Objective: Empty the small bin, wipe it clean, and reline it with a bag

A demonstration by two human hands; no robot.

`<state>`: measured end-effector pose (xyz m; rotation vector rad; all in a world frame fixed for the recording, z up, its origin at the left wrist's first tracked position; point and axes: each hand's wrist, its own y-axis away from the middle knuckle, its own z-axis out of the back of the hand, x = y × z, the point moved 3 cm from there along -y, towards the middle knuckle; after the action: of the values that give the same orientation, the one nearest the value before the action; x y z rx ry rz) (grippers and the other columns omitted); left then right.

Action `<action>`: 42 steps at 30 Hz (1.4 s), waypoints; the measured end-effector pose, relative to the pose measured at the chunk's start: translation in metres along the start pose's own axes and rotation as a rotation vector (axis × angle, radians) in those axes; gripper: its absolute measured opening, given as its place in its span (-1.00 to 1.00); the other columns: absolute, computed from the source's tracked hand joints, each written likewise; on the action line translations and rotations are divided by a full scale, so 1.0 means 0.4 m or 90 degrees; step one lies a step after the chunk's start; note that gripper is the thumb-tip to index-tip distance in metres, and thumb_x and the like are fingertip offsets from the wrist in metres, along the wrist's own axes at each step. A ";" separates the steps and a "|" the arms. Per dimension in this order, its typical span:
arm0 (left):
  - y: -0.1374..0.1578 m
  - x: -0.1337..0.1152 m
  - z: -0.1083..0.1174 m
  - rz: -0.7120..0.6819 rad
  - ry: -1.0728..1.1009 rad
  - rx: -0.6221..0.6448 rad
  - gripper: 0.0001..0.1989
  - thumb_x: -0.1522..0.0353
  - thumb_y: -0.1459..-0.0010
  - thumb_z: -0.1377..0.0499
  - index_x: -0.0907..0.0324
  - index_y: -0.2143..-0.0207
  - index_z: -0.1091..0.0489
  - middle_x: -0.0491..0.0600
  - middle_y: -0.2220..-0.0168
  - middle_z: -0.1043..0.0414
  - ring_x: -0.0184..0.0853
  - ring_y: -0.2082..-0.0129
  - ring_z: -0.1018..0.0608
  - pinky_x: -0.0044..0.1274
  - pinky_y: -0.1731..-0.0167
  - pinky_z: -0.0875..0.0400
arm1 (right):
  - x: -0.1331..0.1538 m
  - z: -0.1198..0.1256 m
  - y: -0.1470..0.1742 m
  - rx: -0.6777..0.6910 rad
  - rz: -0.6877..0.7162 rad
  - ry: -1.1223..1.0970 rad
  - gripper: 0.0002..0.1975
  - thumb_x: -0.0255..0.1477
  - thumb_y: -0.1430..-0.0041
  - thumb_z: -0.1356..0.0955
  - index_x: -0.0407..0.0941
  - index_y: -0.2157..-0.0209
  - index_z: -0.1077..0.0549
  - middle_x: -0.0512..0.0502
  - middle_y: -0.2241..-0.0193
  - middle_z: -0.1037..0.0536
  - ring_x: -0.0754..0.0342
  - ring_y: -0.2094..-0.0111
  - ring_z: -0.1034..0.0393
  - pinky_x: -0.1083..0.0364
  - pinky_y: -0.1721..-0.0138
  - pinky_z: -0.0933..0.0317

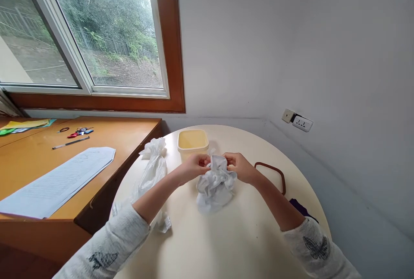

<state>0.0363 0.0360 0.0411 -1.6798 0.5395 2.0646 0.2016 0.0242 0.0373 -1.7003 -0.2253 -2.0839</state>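
Observation:
Both my hands hold a crumpled white bundle (216, 186) over the middle of the round table; it looks like a thin plastic bag, though cloth cannot be ruled out. My left hand (198, 166) pinches its upper left edge, fingers closed. On the opposite side, the closed fingers of my right hand (238, 166) grip the upper right edge. The lower part of the bundle hangs loosely bunched close to the tabletop. Just behind my left hand stands a pale yellow plastic tub (193, 141). A long, gathered white plastic bag (153, 169) lies left of it, partly hidden by my left forearm.
A brown curved strap or handle (271, 167) and a dark purple item (302, 208) lie by my right forearm on the cream round table (246, 236). The wooden desk (129, 130) at left carries papers (61, 180), a pen (71, 142) and small items. A wall socket (302, 123) is behind.

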 end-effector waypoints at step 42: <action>0.016 0.020 -0.029 0.070 0.013 0.037 -0.72 0.31 0.11 -0.23 0.24 0.32 -0.32 -0.09 0.47 -0.35 -0.43 0.49 -0.37 -0.60 0.51 -0.19 | -0.076 -0.057 -0.004 -0.207 -0.040 0.044 -0.90 -0.50 0.22 -0.26 -0.12 0.64 -0.17 0.15 0.68 -0.14 0.25 0.60 0.01 0.22 0.60 0.13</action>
<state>0.0409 0.0250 0.0313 -1.6741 0.7062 2.0895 0.1851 0.0237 0.0032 -1.8153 0.0886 -2.3220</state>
